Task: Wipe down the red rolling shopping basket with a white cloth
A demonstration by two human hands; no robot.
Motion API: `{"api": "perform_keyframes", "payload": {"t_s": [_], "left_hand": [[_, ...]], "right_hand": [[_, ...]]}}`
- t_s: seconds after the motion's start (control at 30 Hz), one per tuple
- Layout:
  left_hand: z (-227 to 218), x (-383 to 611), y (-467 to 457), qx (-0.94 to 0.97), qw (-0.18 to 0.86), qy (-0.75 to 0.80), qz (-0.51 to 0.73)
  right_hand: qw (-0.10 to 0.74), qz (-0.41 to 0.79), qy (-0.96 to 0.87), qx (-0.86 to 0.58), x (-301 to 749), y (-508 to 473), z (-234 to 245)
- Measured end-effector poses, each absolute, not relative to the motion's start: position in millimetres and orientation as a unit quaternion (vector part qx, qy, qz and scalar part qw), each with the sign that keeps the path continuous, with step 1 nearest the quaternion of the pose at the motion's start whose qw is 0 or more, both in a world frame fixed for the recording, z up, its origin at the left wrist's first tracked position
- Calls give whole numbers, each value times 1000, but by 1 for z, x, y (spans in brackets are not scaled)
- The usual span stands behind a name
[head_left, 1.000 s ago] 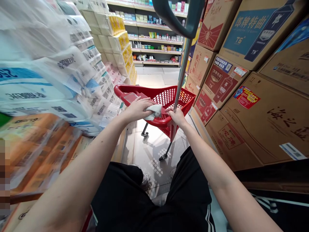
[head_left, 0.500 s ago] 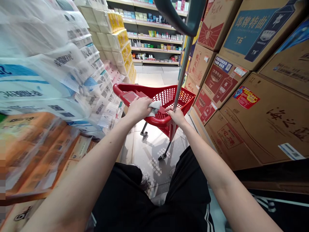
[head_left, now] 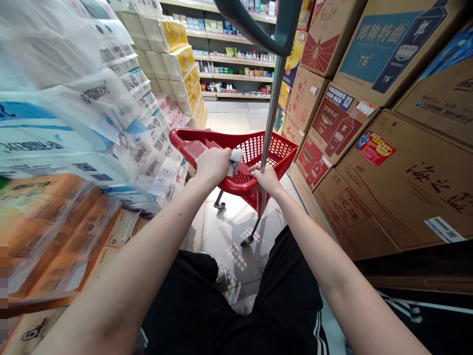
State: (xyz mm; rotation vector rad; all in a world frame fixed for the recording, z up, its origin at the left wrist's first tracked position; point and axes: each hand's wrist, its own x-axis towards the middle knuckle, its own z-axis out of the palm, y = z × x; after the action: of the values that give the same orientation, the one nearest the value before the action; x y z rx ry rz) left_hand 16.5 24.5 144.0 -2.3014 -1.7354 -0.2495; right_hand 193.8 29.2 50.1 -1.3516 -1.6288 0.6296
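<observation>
The left hand (head_left: pixel 213 165) curls its fingers round a pale cloth (head_left: pixel 237 156), probably soft, light and best gripped bunched, at the near rim of the red basket (head_left: pixel 239 188); the right hand (head_left: pixel 269 180) grips the stiff-looking pole (head_left: pixel 272 106).

The light tiled floor (head_left: pixel 219 229) is touched by the wheels (head_left: pixel 246 241) of a red basket cart (head_left: pixel 238 188), and a shoe (head_left: pixel 223 276) is planted on it nearby. Along the far shelves (head_left: pixel 238 95), bottles (head_left: pixel 247 54) and small boxes (head_left: pixel 200 23) are set out in rows.
</observation>
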Motion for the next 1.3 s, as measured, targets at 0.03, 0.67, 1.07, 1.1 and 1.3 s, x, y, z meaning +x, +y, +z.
{"api": "perform_keyframes", "payload": {"t_s": [0.03, 0.67, 1.07, 1.1, 1.3], "left_hand": [[143, 16, 24, -789, 122, -595, -95], [142, -14, 31, -910, 12, -399, -107], [137, -1, 27, -818, 68, -548, -158], [137, 1, 27, -806, 72, -567, -156], [140, 10, 21, -767, 75, -616, -166]], "right_hand": [[449, 255, -660, -545, 194, 29, 50], [454, 257, -658, -543, 193, 29, 50], [450, 254, -651, -556, 192, 28, 50], [451, 255, -650, -556, 192, 29, 50], [450, 261, -649, -556, 193, 29, 50]]}}
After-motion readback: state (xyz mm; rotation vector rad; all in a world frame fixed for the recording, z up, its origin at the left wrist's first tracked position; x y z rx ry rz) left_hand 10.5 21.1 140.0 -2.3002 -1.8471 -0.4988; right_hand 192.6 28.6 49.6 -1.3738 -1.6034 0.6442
